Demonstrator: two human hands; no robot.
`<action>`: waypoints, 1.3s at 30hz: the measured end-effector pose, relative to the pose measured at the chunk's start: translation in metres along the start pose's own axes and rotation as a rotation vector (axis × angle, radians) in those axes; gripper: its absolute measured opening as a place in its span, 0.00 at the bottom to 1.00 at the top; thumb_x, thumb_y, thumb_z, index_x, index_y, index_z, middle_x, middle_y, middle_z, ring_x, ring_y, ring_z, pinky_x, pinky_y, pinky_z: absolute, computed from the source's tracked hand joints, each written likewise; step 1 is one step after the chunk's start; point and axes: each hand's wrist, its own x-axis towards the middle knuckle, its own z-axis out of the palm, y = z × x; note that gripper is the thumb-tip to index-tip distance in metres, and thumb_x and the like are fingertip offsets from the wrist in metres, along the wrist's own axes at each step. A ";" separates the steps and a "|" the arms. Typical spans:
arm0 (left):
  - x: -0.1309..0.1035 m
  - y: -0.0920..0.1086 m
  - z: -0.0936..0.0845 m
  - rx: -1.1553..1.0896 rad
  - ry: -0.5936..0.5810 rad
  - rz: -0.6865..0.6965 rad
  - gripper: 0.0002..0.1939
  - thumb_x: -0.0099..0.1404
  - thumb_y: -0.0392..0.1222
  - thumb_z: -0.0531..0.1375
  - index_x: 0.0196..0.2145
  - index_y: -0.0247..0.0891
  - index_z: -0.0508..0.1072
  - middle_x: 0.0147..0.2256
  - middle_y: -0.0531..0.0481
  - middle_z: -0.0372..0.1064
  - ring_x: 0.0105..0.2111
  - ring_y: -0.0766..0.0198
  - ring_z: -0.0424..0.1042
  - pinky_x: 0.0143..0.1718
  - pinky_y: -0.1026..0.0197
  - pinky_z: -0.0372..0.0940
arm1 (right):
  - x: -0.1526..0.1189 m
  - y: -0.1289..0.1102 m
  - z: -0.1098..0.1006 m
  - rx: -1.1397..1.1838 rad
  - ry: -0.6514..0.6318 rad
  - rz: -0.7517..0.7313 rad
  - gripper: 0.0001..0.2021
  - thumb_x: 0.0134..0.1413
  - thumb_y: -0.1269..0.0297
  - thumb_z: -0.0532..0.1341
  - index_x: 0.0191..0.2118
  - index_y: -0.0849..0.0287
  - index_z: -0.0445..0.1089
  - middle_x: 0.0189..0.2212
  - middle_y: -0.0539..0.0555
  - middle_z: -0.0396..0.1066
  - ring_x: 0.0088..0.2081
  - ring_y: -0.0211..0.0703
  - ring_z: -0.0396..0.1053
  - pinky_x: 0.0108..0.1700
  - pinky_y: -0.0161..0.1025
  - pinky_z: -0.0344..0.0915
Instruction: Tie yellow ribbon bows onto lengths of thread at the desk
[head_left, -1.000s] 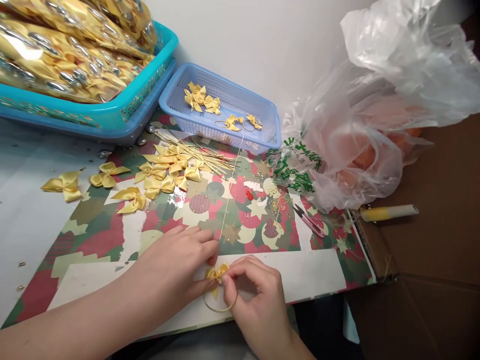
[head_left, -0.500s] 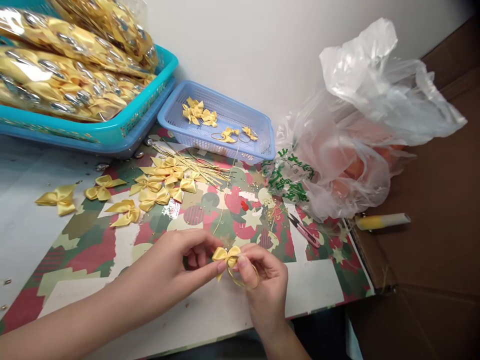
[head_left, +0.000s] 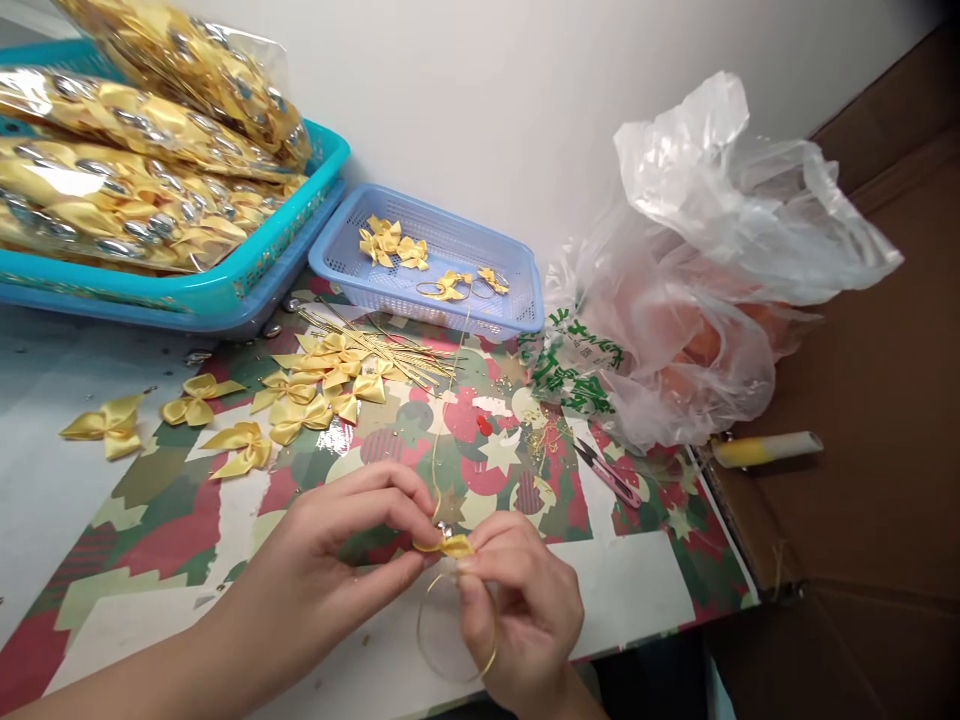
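A small yellow ribbon bow (head_left: 456, 546) is pinched between my two hands above the table's near edge. My left hand (head_left: 352, 550) holds its left side with thumb and fingertips. On its right side, my right hand (head_left: 521, 590) grips it between thumb and forefinger. A silvery bead (head_left: 445, 529) shows at the top of the bow. From the bow hangs a loop of thin gold cord (head_left: 421, 640), below the fingers. Another length of gold cord (head_left: 437, 455) runs from the bow up to the small blue basket.
Several yellow bows (head_left: 300, 390) lie beside a bundle of gold ties (head_left: 397, 350). The blue basket (head_left: 427, 205) holds more bows; a turquoise basket (head_left: 247, 270) holds bagged ones. Pink-handled thread snips (head_left: 609, 474), a plastic bag (head_left: 675, 330) and a yellow marker-like tube (head_left: 769, 449) are at right.
The bow has tilted so its face is turned away and the bead shows on top. The cord loop now hangs lower and wider, below my fingers. The camera view has shifted slightly.
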 end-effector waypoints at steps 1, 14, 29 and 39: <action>0.000 0.001 0.000 0.014 0.007 0.033 0.08 0.63 0.32 0.60 0.30 0.44 0.75 0.33 0.54 0.71 0.34 0.69 0.73 0.33 0.71 0.69 | -0.001 -0.001 0.001 -0.043 0.000 -0.082 0.04 0.60 0.73 0.60 0.38 0.60 0.72 0.25 0.52 0.71 0.29 0.39 0.71 0.33 0.37 0.73; 0.011 -0.009 -0.022 0.418 -0.453 0.306 0.20 0.69 0.32 0.51 0.56 0.47 0.69 0.44 0.50 0.75 0.44 0.59 0.70 0.45 0.60 0.67 | 0.007 0.006 -0.029 -0.324 -0.342 -0.603 0.07 0.59 0.79 0.59 0.32 0.70 0.74 0.23 0.55 0.71 0.33 0.41 0.72 0.32 0.36 0.72; 0.014 -0.012 -0.021 0.416 -0.546 0.231 0.11 0.70 0.34 0.51 0.30 0.39 0.67 0.28 0.50 0.65 0.30 0.61 0.61 0.31 0.61 0.57 | -0.001 0.022 -0.027 -0.298 -0.424 -0.798 0.12 0.58 0.77 0.61 0.24 0.64 0.74 0.23 0.52 0.70 0.34 0.39 0.71 0.34 0.33 0.72; 0.013 -0.020 -0.018 0.451 -0.494 0.306 0.09 0.67 0.33 0.55 0.27 0.39 0.64 0.26 0.51 0.63 0.28 0.62 0.58 0.29 0.61 0.53 | 0.004 0.022 -0.035 -0.141 -0.527 -0.467 0.05 0.58 0.73 0.62 0.31 0.65 0.72 0.24 0.53 0.71 0.34 0.40 0.71 0.37 0.36 0.70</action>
